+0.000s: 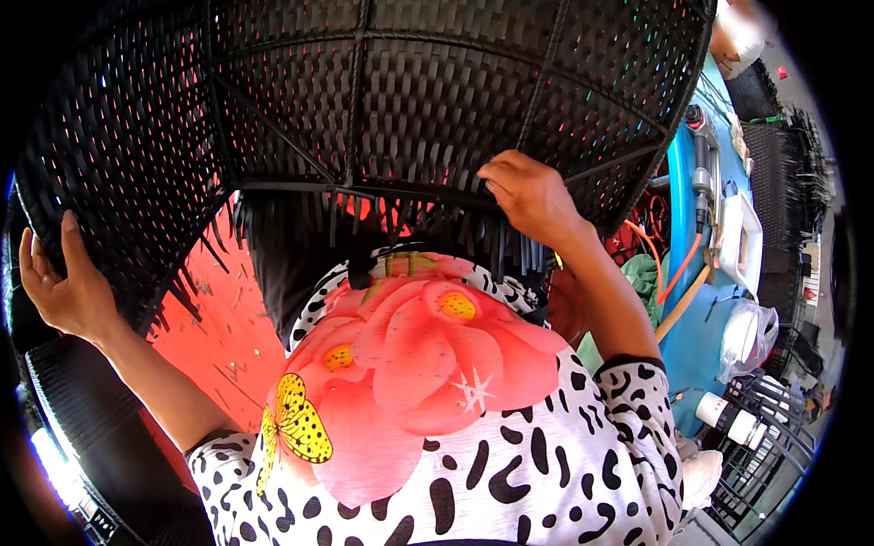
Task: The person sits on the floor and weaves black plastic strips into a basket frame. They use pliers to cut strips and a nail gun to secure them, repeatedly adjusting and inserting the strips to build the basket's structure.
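Observation:
A large curved piece of black wicker furniture (437, 96), woven from flat strips over a ribbed frame, fills the space before me. Loose strip ends hang in a fringe along its near lower edge. My left hand (68, 287) straddles its left edge, thumb on the near face and fingers round the outer side. At the lower frame bar (410, 192), right of the middle, my right hand (531, 196) is closed, its fingers curled in a pinch. What lies between those fingertips is too small to make out.
Below lies a red surface (218, 314) scattered with strip scraps. To the right, a blue table (687, 314) carries an air tool (701, 168) with an orange hose, a white tray (742, 241) and a plastic-wrapped roll (748, 337). More black wicker (774, 196) stands beyond, near another person (736, 41).

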`<state>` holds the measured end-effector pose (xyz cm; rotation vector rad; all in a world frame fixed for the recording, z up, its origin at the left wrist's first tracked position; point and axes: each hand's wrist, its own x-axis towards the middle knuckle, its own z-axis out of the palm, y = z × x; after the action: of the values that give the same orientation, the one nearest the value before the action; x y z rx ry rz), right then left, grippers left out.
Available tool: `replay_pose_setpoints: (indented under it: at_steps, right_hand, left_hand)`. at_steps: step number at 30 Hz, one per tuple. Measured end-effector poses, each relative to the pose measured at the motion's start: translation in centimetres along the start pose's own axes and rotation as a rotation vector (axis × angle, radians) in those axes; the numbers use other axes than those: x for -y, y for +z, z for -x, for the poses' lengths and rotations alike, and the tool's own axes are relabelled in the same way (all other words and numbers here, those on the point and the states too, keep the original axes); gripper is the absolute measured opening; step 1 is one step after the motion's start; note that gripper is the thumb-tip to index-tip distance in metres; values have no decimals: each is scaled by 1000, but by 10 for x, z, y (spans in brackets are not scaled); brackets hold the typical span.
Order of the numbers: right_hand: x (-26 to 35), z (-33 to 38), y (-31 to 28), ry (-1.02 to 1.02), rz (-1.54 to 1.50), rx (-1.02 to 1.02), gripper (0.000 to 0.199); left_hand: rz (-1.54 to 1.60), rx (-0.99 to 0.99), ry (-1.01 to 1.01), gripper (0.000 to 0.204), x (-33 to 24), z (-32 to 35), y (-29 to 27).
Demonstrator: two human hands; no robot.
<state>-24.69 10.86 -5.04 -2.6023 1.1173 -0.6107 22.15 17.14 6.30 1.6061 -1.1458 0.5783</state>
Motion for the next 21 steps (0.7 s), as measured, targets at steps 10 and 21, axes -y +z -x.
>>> replay_pose_setpoints:
  at_steps: [10,21]
  right_hand:
    - [0,-11,18,269,217,454,16]
    - [-15,4,27,166,-81,109,21]
  left_hand:
    - [-571,4,21,52,-2,9,-8]
    - [-1152,469,355,43,162,-62,27]
